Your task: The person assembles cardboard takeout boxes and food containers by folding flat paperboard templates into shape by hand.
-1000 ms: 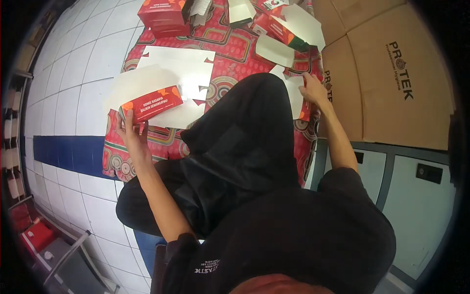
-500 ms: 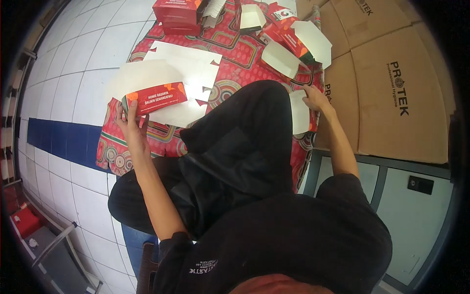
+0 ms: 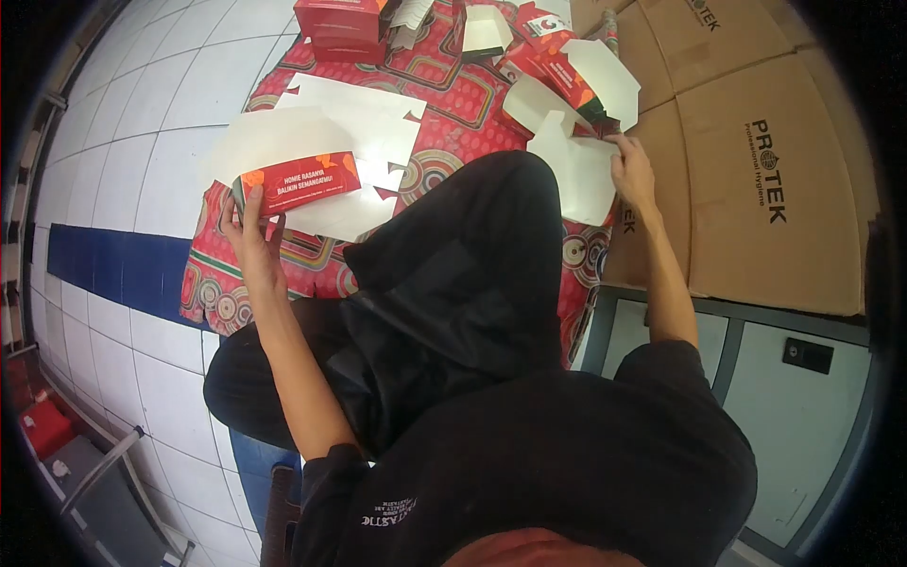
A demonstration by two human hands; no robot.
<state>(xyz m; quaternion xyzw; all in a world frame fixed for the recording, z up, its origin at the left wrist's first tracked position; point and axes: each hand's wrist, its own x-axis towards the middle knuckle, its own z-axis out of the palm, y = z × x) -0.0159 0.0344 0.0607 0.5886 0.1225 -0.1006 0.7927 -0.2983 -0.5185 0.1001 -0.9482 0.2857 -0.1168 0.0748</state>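
Observation:
My left hand (image 3: 249,234) grips the near left corner of a red paper food box (image 3: 300,181), thumb on its printed side. The box has a tall white flap standing up. Beneath and beyond it lie flat white cardboard sheets (image 3: 373,109) with notched edges. At the right, my right hand (image 3: 635,178) is closed on the edge of another paper food box (image 3: 576,175), its white inside facing up and a bit of red showing at the edge. My right fingertips are partly hidden by it. Just beyond it lies an open box (image 3: 537,102).
Red stacked boxes (image 3: 348,42) stand at the far side of the patterned cloth (image 3: 453,113). More opened red-and-white boxes (image 3: 567,80) lie at the far right. Large brown cartons (image 3: 727,189) and a grey cabinet (image 3: 770,425) border the right. White floor tiles (image 3: 175,142) lie left.
My right hand has moved away from me, shifting the white-lined box up beside the other opened boxes. My left hand keeps its hold on the red box, nearly still.

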